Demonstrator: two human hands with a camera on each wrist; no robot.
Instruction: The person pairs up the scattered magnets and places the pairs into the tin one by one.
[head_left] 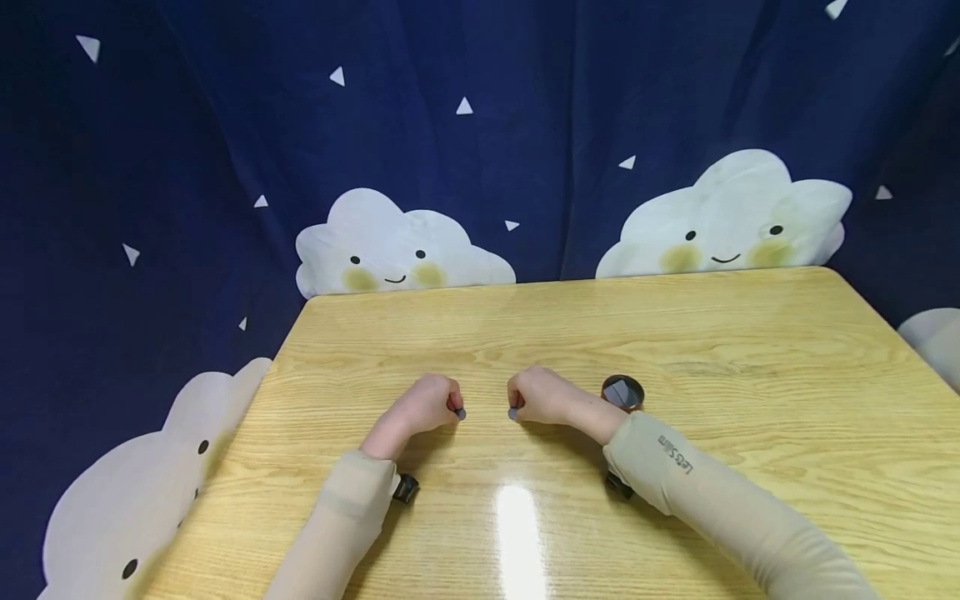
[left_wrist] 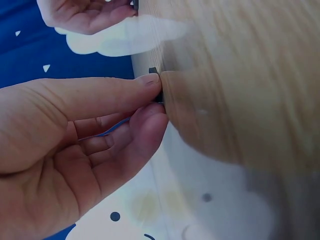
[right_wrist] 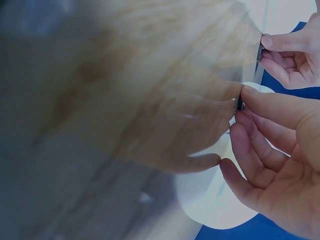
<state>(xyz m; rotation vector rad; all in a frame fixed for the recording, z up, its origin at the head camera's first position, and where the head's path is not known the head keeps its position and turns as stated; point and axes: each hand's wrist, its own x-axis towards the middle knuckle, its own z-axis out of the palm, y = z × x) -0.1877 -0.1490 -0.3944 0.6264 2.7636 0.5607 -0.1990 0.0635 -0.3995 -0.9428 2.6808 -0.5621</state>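
Note:
Both hands rest on the wooden table (head_left: 675,333), knuckles up and a little apart. My left hand (head_left: 452,407) pinches a small grey-blue piece (head_left: 460,413) between thumb and forefinger. In the left wrist view that hand (left_wrist: 157,96) presses the dark piece (left_wrist: 154,70) to the table, and a thin blue strand (left_wrist: 112,129) crosses the palm. My right hand (head_left: 519,407) pinches a like piece (head_left: 513,412). In the right wrist view the right hand (right_wrist: 242,103) holds its dark piece (right_wrist: 240,105), with the left hand's piece (right_wrist: 259,52) beyond.
A dark round disc-like object (head_left: 622,392) lies on the table just right of the right wrist. A navy curtain with white smiling clouds (head_left: 735,217) hangs around the table's far and side edges. A bright glare strip (head_left: 517,533) sits near the front.

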